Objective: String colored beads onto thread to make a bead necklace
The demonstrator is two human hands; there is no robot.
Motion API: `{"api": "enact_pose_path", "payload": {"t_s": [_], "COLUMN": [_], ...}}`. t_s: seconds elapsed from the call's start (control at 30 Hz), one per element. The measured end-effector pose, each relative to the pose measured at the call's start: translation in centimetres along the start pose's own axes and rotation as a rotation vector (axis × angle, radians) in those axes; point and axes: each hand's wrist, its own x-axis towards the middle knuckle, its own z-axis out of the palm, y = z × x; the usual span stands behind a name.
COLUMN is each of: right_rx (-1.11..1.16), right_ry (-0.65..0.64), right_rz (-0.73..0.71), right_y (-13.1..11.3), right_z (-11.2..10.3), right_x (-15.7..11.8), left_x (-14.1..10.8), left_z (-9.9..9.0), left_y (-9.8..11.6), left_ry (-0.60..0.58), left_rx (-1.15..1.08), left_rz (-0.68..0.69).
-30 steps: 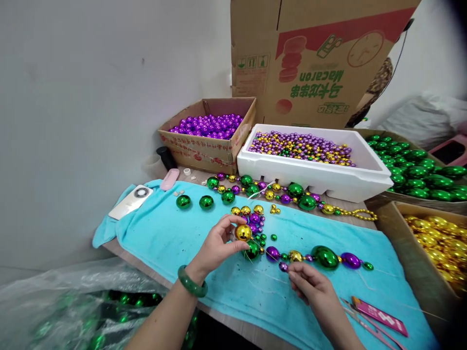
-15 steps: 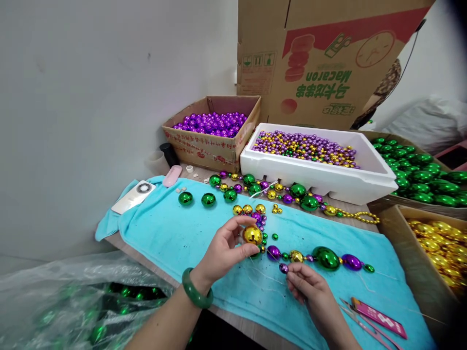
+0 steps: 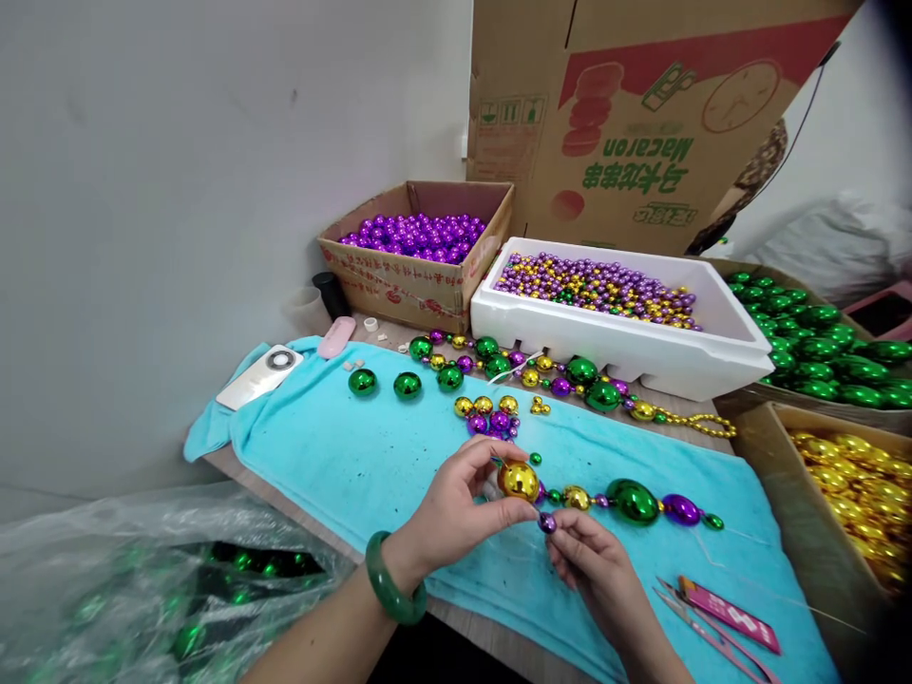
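My left hand (image 3: 474, 494), with a green bangle at the wrist, grips a large gold bead (image 3: 519, 481) over the turquoise towel (image 3: 320, 446). Just to its right, my right hand (image 3: 584, 551) pinches a small purple bead (image 3: 547, 522) close under the gold one. A strung row of beads runs right from behind the gold bead, with a large green bead (image 3: 633, 502) and a purple bead (image 3: 681, 510) in it. Loose gold beads (image 3: 483, 406) and purple beads (image 3: 499, 424) lie behind my left hand. My left fingers partly hide the row's near end.
A long bead string (image 3: 560, 387) lies before a white foam box (image 3: 619, 349) of small beads. A carton (image 3: 399, 288) of purple beads stands behind, a carton (image 3: 798, 503) of gold ones at right. Scissors (image 3: 712, 636) lie front right; a white phone (image 3: 260, 378) lies at left.
My left hand has moved right and slightly down with the gold bead, closer to my right hand. The small purple bead stays in my right fingers, shifted slightly left.
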Motion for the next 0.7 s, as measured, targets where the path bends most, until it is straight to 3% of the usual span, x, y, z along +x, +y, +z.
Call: {"api": "enact_pose_path", "payload": {"t_s": [0.17,0.43,0.57,0.7], "right_rx": [0.047,-0.078,-0.093,-0.097], "right_ry": [0.066,0.102,0.131,0.144], "right_rz": [-0.006,-0.025,-0.071,-0.077], "right_y": [-1.0,-3.1,-4.0,-4.0], "right_z": [1.9,3.4,3.6,3.2], "right_x": [-0.7,0.6,1.4,1.8], "left_x": [0.4,1.1,1.5,2.2], "left_z": [0.2,-0.6,-1.1,-2.4], "left_y": [-1.1,-2.1,-2.6,-3.4], "left_ry": [0.030,0.002,0.029,0.084], "left_rx": [-0.098,-0.091,0.022,0.265], "left_rz": [-0.098,-0.171,-0.188,-0.120]}}
